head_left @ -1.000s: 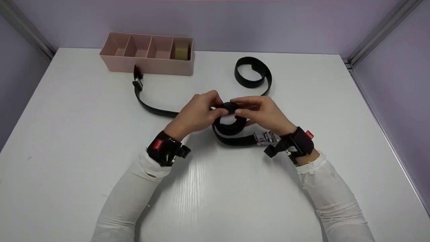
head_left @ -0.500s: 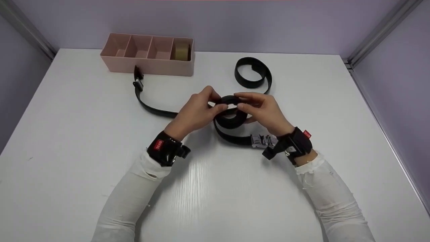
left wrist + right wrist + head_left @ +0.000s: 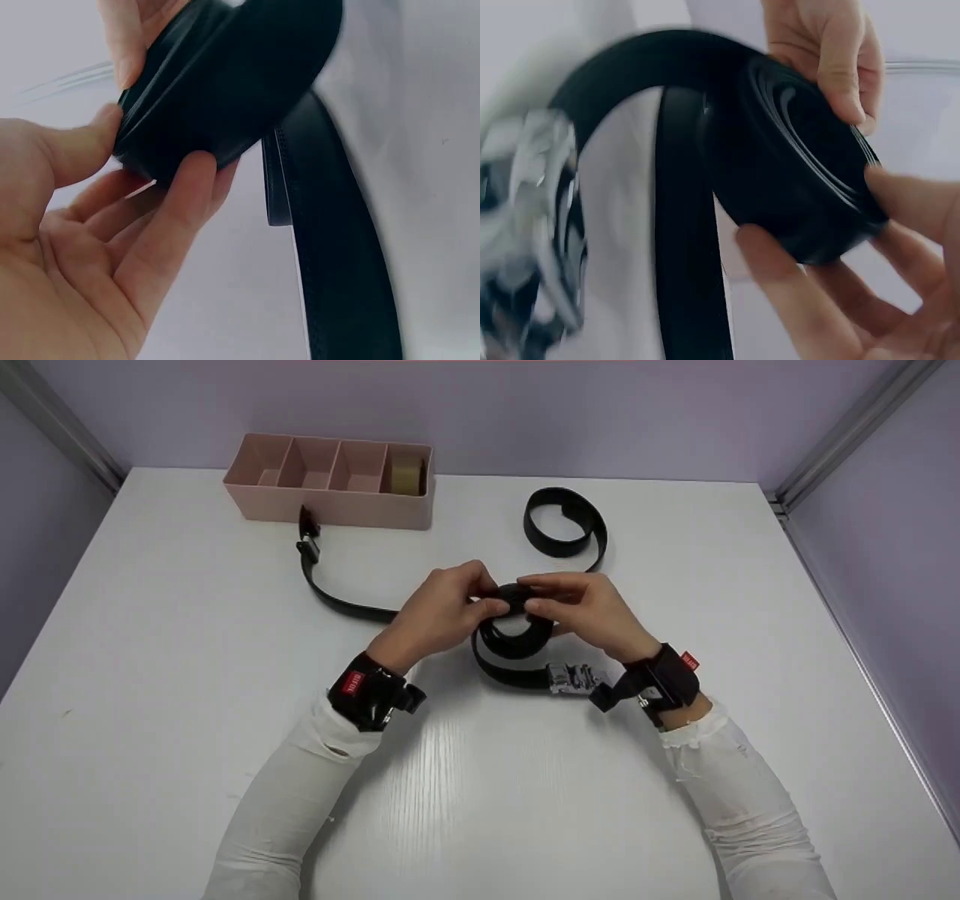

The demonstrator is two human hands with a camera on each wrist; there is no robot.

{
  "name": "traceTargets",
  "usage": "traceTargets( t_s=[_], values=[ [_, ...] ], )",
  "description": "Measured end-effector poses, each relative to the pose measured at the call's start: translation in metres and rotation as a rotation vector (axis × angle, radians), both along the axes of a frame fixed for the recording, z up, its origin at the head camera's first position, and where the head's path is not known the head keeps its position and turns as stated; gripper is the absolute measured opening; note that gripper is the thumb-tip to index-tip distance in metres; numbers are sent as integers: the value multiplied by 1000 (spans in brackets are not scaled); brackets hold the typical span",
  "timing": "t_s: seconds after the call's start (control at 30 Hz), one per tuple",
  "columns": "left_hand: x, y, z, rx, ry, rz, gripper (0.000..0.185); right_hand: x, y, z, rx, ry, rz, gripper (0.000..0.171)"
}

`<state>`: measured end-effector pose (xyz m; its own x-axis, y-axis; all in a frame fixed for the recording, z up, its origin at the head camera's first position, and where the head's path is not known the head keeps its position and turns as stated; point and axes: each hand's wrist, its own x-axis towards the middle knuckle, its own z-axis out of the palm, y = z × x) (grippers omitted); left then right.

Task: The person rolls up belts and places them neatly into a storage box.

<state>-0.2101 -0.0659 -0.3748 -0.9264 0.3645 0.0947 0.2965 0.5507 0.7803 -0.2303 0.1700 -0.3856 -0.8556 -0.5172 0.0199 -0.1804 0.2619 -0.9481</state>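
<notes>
A black belt is rolled into a coil [image 3: 517,647] between my two hands, and the layers of its edge show in the right wrist view. My left hand [image 3: 446,611] pinches the coil's left side between thumb and fingers. From the other side my right hand [image 3: 592,611] grips it, its thumb on the coil's edge and its fingers beneath [image 3: 780,180]. The belt's loose end curves out below the coil to a shiny silver buckle [image 3: 576,679], near the right wrist. Part of the coil's far side is hidden by the fingers.
Another black belt lies behind the hands: its buckle end [image 3: 309,547] at the left, a loose curl [image 3: 559,547] at the back right. A pink box with several compartments [image 3: 337,506] stands at the back left, with a yellowish roll [image 3: 406,476] in its right compartment.
The coil tilts up and then back down between my hands. Its silver buckle has shifted a little to the left on the table side. The other belt and the box stay put.
</notes>
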Motion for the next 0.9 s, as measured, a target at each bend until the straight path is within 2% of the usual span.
traceTargets(
  t_s=[0.1,0.23,0.37,0.67,0.77,0.9],
  values=[
    [1,0,0,-52,-3,-27,21,0,-1,0,63,16,41,39],
    [0,0,-1,-34,-30,-14,22,0,-3,0,68,19,25,38],
    [-1,0,-1,21,-53,4,26,0,-4,-1,15,13,-26,38],
    [-2,-2,-1,152,-57,38,29,-2,-4,-2,-219,-26,-146,41],
    [-2,-1,-1,173,-47,36,28,-2,-3,-3,-229,-22,-139,42],
    [-3,-1,-3,159,-18,32,23,-3,-2,-3,-184,-22,-103,42]
  ],
)
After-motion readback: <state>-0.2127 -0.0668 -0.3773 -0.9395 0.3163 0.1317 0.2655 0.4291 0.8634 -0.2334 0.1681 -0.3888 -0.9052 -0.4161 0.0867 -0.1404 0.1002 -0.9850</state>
